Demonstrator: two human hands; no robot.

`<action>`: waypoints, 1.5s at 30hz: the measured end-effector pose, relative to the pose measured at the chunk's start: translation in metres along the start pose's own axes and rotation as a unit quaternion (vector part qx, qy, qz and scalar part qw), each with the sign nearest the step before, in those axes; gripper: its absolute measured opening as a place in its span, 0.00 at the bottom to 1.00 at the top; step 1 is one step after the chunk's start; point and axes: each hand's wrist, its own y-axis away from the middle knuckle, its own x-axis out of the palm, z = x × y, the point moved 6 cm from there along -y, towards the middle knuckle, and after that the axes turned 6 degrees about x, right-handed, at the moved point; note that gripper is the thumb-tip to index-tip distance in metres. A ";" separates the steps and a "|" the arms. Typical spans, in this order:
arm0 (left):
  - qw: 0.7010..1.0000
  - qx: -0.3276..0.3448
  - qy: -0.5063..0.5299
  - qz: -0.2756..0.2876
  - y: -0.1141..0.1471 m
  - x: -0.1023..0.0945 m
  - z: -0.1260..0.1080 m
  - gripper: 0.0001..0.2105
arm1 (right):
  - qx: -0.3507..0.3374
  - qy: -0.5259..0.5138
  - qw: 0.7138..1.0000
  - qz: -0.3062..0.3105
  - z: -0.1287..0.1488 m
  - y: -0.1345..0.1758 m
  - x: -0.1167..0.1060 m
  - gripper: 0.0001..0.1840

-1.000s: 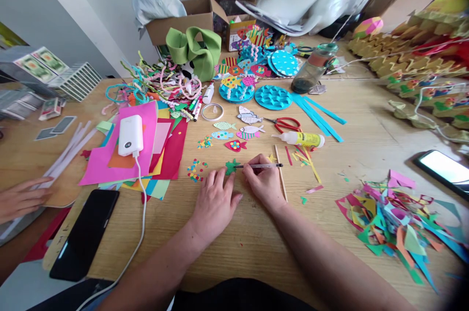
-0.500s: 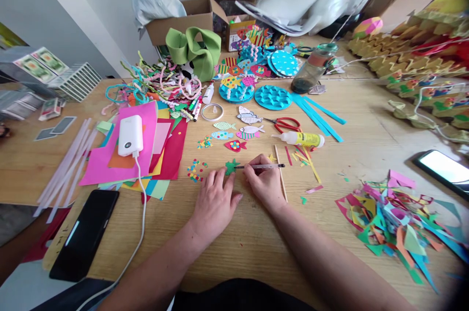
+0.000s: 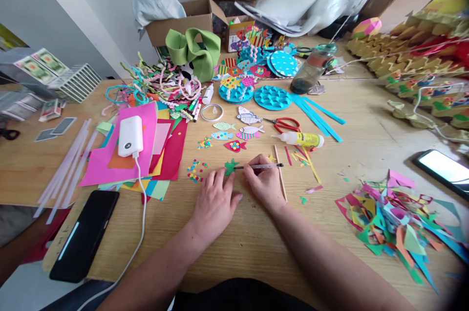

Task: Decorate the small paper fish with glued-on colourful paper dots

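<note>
A small green paper cutout [image 3: 230, 166] lies on the wooden table, its outline jagged. My left hand [image 3: 215, 198] rests flat, fingers stretched out, with the fingertips at the cutout's lower edge. In my right hand [image 3: 264, 181] a thin dark pen [image 3: 269, 166] is pinched, its tip pointing left and reaching the cutout. Beside that hand lies a slim wooden stick [image 3: 280, 174]. Colored paper dots [image 3: 197, 170] are scattered left of the cutout. Above it sit several paper fish, among them a red fish [image 3: 235, 145] with dots.
A glue bottle [image 3: 304, 139] and red-handled scissors [image 3: 284, 124] lie beyond my right hand. Colored paper scraps [image 3: 399, 218] are heaped at right. A white power bank [image 3: 131, 136] sits on paper sheets at left, its cable [image 3: 142, 223] running down past a black phone [image 3: 84, 235].
Both hands, the pen and the green cutout stay in almost the same place. At the far left edge, a dark object has come into view on the neighboring table.
</note>
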 end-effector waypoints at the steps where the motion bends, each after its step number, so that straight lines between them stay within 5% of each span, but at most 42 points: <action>1: 1.000 0.001 0.000 -0.002 0.000 0.000 0.000 0.23 | -0.001 0.002 1.000 0.001 0.000 0.000 0.000 0.09; 45: 1.000 0.002 0.001 -0.007 0.000 -0.002 0.000 0.22 | -0.001 0.012 1.000 -0.018 -0.001 0.000 -0.002 0.08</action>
